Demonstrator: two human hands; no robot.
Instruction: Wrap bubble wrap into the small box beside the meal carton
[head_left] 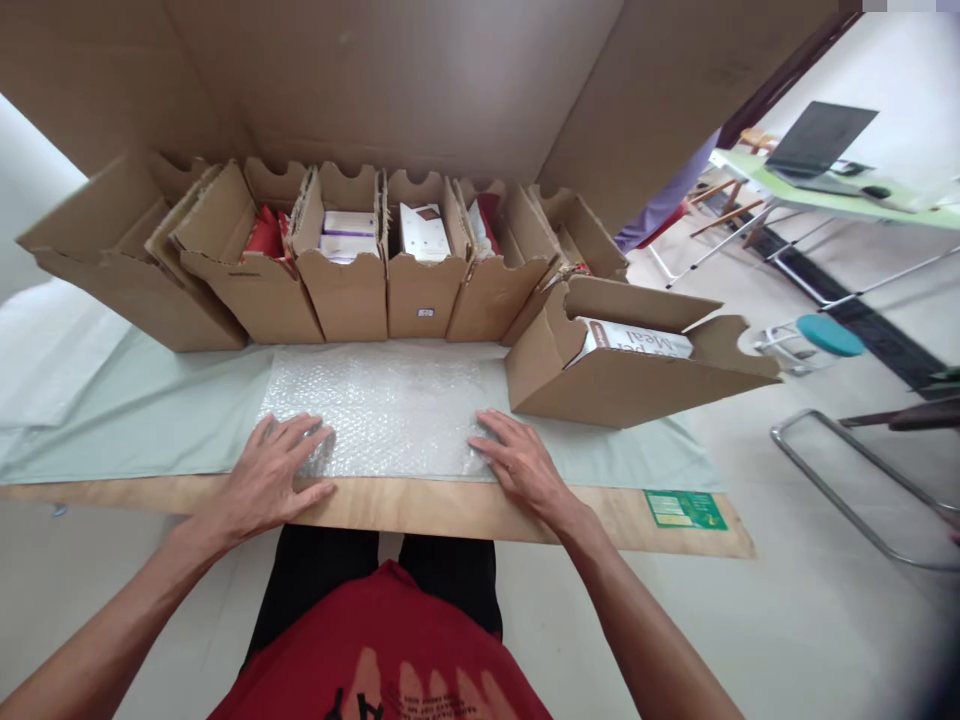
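Observation:
A sheet of clear bubble wrap (390,405) lies flat on the pale green cloth in front of me. My left hand (281,470) rests at its near left corner, fingers spread and the thumb at the table's edge. On the sheet's right edge lies my right hand (519,455), its fingers stretched out over the plastic. Neither hand grips anything. Just beyond the right hand stands a cardboard box (607,385) set at an angle, with a white printed packet (637,338) inside.
Several open cardboard bins (349,300) stand in a row behind the sheet, holding red and white packages. More white wrap (52,345) lies at the left. A green card (686,509) is on the wooden table edge. A laptop (817,150) and teal stool (830,335) are farther right.

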